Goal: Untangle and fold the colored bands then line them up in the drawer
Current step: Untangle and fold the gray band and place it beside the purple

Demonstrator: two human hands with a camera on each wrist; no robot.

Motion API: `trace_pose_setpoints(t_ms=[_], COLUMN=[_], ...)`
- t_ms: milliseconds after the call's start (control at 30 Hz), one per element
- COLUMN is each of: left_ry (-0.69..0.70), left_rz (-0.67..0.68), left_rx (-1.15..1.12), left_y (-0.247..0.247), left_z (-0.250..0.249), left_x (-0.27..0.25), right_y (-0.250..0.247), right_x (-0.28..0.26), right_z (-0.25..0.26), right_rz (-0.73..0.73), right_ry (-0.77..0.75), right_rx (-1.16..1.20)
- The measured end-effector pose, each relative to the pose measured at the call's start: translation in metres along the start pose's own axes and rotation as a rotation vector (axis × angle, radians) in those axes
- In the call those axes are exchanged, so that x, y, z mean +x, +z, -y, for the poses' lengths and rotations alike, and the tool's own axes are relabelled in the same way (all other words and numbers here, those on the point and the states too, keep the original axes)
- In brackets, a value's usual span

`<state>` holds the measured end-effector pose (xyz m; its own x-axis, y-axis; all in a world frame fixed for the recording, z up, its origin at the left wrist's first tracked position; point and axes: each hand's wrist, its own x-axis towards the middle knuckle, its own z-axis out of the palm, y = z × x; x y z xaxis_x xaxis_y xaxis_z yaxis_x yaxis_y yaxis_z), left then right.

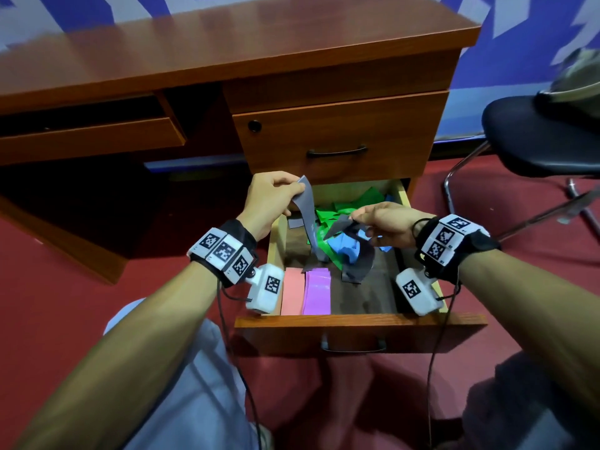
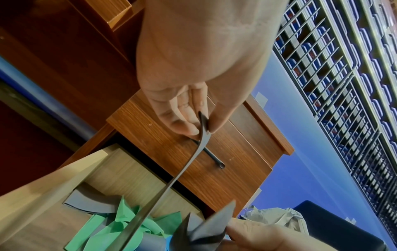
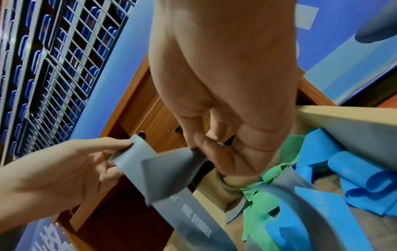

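Observation:
Over the open drawer (image 1: 357,321), both hands hold a grey band (image 1: 308,216). My left hand (image 1: 276,193) pinches one end of it between thumb and fingers, raised above the drawer's back left; the same pinch shows in the left wrist view on the grey band (image 2: 193,152). My right hand (image 1: 380,222) pinches another part of the grey band (image 3: 167,169), which droops into the drawer. A tangle of green bands (image 1: 334,216) and blue bands (image 1: 344,248) lies at the back. A folded pink band (image 1: 292,290) and a folded purple band (image 1: 317,292) lie side by side at the front left.
The shut upper drawer (image 1: 337,134) with its dark handle is just behind the hands. A black chair (image 1: 545,141) stands to the right on the red carpet. My knees are below the drawer front.

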<state>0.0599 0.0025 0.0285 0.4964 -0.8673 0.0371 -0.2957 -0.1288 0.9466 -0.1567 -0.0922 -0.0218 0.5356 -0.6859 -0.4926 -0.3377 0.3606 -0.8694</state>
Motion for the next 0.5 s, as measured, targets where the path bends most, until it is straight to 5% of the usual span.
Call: trace_pose_setpoints(t_ms=[233, 500], left_ry=[-0.023, -0.143], left_rz=[0.010, 0.106], left_rx=[0.037, -0.053], left_y=[0.012, 0.025], left_z=[-0.004, -0.008], left_x=[0.000, -0.005], right_y=[0.003, 0.013], right_x=[-0.009, -0.013], right_z=[0.003, 0.019], right_rz=[-0.085, -0.021], right_ry=[-0.091, -0.274], right_rx=[-0.052, 0.278])
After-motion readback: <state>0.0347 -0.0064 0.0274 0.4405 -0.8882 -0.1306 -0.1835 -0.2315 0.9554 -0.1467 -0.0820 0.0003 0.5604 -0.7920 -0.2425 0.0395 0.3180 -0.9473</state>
